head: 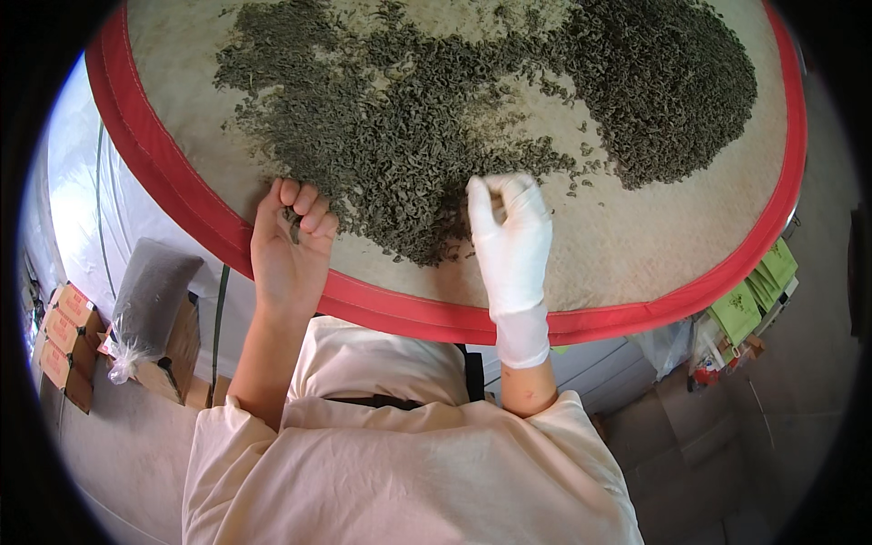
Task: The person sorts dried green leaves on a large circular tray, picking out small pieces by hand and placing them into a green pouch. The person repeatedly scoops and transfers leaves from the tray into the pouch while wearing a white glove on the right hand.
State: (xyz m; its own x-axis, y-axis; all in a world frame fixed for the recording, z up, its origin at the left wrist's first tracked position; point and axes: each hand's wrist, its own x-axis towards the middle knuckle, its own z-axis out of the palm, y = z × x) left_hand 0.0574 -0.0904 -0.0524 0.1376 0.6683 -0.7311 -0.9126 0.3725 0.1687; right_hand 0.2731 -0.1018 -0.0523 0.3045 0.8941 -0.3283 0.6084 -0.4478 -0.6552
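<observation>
On a wide round tray (pixel 599 259) with a beige lining and a red stitched fabric rim lie dark, curled dried leaves (pixel 402 150) that look like tea. My left hand (pixel 294 238) is bare and turned palm up at the tray's near left. Its fingers curl over a few dark leaves (pixel 293 221) in the palm. A white glove covers my right hand (pixel 512 231), which hovers at the near edge of the spread leaves. Its thumb and forefinger meet in a pinch, and anything between the tips is hidden.
A larger, denser heap of leaves (pixel 667 88) lies at the tray's right. Below left are stacked cardboard boxes (pixel 65 334) and a grey cushion-like bundle (pixel 153 293). Green packets (pixel 739 310) and a clear plastic bag (pixel 664 347) are beneath the right rim.
</observation>
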